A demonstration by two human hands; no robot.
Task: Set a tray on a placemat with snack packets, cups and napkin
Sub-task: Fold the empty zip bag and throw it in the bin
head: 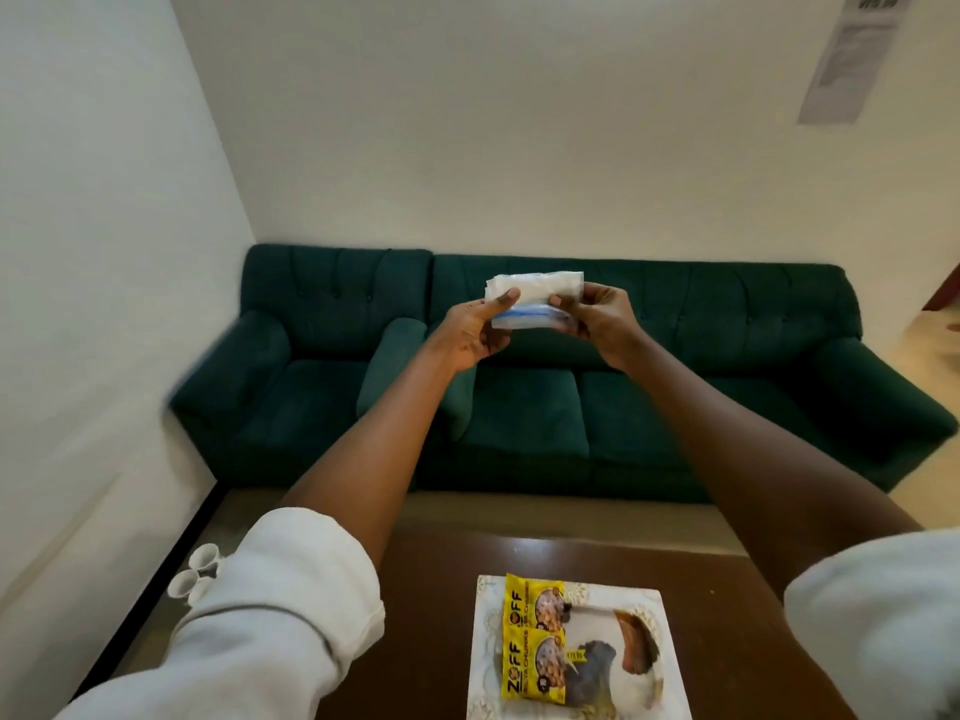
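Observation:
Both arms are stretched out in front of me at chest height. My left hand (475, 330) and my right hand (597, 317) together hold a white and blue napkin pack (535, 298) by its two ends. Below, on the brown table (431, 641), lies a white tray (660, 683) printed with a bird picture. Two yellow snack packets (532, 639) lie end to end on the tray's left side. Two white cups (195, 571) stand at the far left, partly hidden by my left sleeve.
A dark green sofa (571, 407) fills the space beyond the table, against a white wall. A paper notice (857, 54) hangs on the wall at the upper right. Pale floor shows between sofa and table.

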